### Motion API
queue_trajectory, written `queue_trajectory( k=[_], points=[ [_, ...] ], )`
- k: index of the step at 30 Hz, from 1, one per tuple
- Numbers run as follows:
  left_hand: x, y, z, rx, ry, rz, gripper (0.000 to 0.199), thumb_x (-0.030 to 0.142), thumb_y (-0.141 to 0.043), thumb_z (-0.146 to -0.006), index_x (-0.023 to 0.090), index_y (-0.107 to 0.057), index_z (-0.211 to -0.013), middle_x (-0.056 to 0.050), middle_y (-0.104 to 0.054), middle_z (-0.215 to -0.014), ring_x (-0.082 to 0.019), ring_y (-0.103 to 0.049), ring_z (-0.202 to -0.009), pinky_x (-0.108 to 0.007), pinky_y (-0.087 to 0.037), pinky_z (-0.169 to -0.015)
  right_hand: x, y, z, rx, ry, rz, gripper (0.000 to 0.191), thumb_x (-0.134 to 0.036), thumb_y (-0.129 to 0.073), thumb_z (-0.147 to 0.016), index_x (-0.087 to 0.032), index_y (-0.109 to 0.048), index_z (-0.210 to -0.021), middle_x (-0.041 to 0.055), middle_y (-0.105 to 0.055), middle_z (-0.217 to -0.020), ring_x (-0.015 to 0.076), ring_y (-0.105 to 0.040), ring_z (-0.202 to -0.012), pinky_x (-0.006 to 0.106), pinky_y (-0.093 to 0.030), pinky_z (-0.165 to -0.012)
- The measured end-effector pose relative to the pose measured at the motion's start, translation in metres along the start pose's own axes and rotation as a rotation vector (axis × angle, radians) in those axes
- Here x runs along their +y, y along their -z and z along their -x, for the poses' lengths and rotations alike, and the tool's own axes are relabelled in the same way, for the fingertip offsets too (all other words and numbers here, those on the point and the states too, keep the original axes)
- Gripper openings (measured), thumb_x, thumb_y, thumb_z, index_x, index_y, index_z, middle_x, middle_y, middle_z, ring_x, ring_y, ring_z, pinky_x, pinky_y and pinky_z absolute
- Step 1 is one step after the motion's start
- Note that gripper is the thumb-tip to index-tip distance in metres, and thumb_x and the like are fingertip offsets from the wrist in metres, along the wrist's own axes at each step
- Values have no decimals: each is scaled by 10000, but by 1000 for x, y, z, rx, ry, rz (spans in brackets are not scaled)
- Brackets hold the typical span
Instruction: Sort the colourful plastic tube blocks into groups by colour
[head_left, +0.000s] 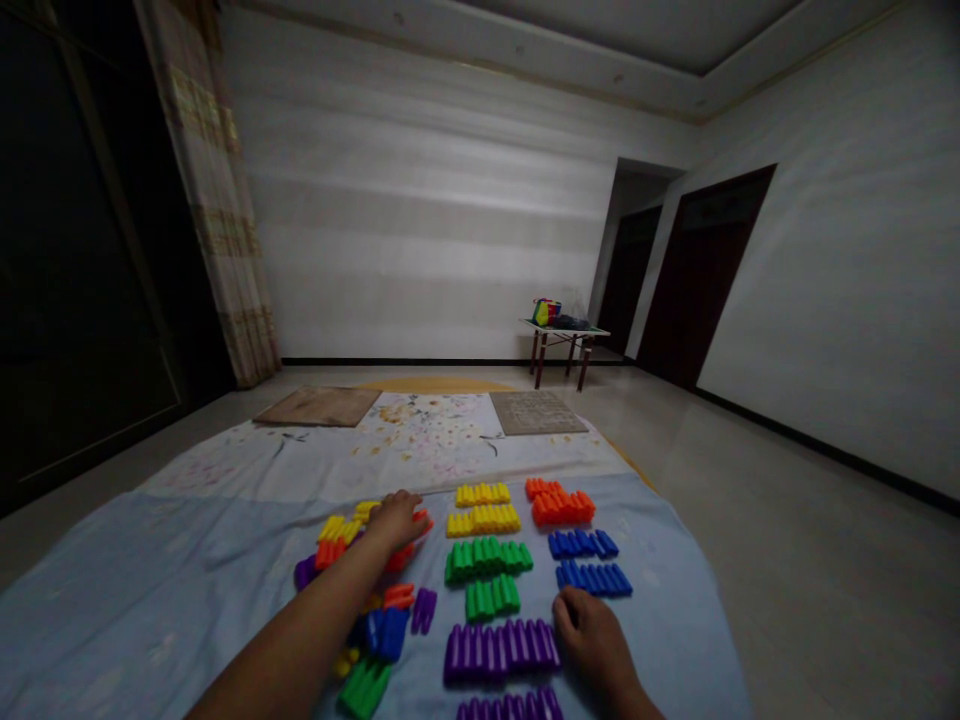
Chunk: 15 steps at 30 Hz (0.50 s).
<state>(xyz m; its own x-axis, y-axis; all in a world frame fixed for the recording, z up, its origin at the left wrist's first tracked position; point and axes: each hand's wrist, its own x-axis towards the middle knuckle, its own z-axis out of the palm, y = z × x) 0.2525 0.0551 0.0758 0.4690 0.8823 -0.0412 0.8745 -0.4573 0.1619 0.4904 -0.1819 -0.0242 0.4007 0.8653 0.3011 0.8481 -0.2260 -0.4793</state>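
My left hand (pixel 397 518) reaches over a mixed heap of finger-shaped plastic pieces, its fingers bent around an orange piece (pixel 424 520). Its fingertips are partly hidden. My right hand (pixel 596 640) is curled closed on the cloth; its inside is hidden. It lies just right of a purple row (pixel 502 652) and below a blue row (pixel 594 578). Sorted by colour, more pieces lie in rows: yellow (pixel 484 520), green (pixel 487 556) and an orange cluster (pixel 559 503). In the heap are blue pieces (pixel 386 635), green pieces (pixel 365 688) and a purple pair (pixel 424 610).
A blue and white flowered cloth (pixel 225 560) covers the round table. Two flat mats, one brown (pixel 319 406) and one grey-brown (pixel 538 412), lie at its far edge. Beyond stands a small table (pixel 566 330) with a colourful bag (pixel 547 312).
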Motion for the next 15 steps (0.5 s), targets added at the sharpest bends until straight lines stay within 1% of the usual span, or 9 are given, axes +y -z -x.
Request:
queue_trajectory(
  k=[3, 5, 8, 12, 15],
  points=[
    [7, -15, -10, -26, 11, -41, 515, 432, -474, -694, 172, -594, -1122, -186, -535, -1233, -349, -475, -1139, -517, -384, -887, 0, -1, -1, -2, -5, -8, 276, -291, -371, -840, -199, -502, -616, 17, -600, -609, 133, -551, -587, 242, -297, -554],
    [7, -19, -10, -31, 6, -61, 496, 425, -471, -692, 161, -611, -1088, -203, -515, -1242, -371, -442, -1162, -546, -374, -880, 1, -2, -1, 1, -10, -18, 276, -288, -374, -837, -202, -507, -611, 19, -605, -605, 136, -553, -590, 242, -300, -552],
    [2, -20, 0, -32, -34, -78, 470, 405, -464, -696, 151, -618, -1060, -198, -510, -1235, -349, -435, -1165, -511, -368, -905, 1, -1, 0, -2, -15, -27, 272, -290, -383, -829, -205, -513, -606, 20, -612, -605, 137, -548, -581, 243, -303, -554],
    [-9, -16, 30, -55, -101, -74, 406, 412, -464, -699, 185, -644, -984, -144, -567, -1144, -295, -506, -1076, -436, -403, -875, 0, 2, 0, -32, -9, -29, 277, -312, -372, -839, -206, -500, -617, 14, -600, -604, 138, -547, -584, 246, -305, -564],
    [-20, -13, 49, -86, -145, -43, 397, 469, -514, -669, 225, -660, -947, -95, -607, -1104, -262, -542, -1028, -390, -405, -883, 1, 3, 1, -43, -8, -21, 285, -318, -363, -845, -203, -492, -619, 11, -589, -602, 139, -545, -582, 250, -303, -570]
  ],
)
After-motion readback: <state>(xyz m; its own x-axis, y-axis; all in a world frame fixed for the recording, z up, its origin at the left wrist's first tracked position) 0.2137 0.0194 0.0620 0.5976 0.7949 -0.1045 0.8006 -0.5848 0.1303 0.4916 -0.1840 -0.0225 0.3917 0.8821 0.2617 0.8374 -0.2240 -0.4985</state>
